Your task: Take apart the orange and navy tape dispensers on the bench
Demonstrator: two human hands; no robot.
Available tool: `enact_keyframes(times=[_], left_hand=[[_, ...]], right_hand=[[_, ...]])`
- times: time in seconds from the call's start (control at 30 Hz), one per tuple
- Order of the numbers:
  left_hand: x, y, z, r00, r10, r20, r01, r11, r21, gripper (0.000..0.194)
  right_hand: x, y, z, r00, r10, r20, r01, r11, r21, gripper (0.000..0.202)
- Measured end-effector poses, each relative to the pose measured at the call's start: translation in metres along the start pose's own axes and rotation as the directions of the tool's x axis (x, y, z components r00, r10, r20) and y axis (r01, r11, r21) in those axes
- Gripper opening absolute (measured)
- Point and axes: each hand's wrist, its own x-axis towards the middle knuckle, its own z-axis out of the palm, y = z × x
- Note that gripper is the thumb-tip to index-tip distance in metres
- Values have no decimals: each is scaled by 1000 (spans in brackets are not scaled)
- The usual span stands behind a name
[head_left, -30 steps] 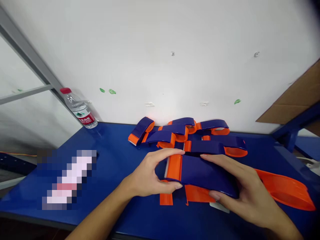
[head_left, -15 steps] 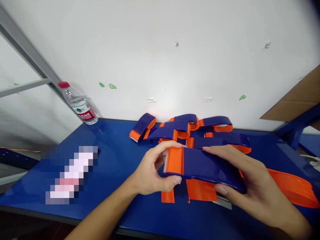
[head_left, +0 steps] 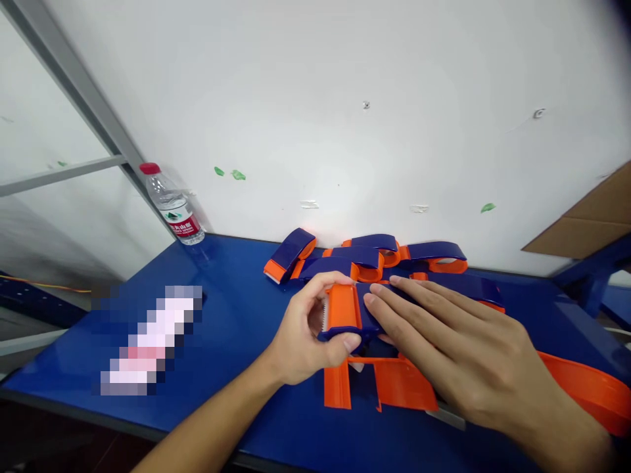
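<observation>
Currently, the blue-and-orange dispenser (head_left: 345,309) is located between both hands, above the front part of the blue table (head_left: 236,302). The left hand (head_left: 308,341) pinches its orange, toothed end, with the thumb on the near edge and the index finger on the far edge. The right hand (head_left: 463,355) lies over the blue cover, its fingers straight and side by side; the thumb is mostly hidden, so whether this hand also pinches the cover cannot be determined. Below the dispenser, an orange strip (head_left: 337,384) and an orange panel (head_left: 407,384) rest on the table. A group of similar dispensers (head_left: 328,268) lies behind, near the white wall (head_left: 276,105). A bottle (head_left: 177,213) with a red cap stands at the left rear.
</observation>
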Motion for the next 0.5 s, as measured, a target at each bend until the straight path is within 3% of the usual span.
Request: enact_keyframes(times=[0.5], left_hand=[[2, -2, 2, 993, -26, -116, 36, 996, 82, 51]], right_hand=[[-2, 1, 15, 993, -33, -112, 27, 998, -53, 21]])
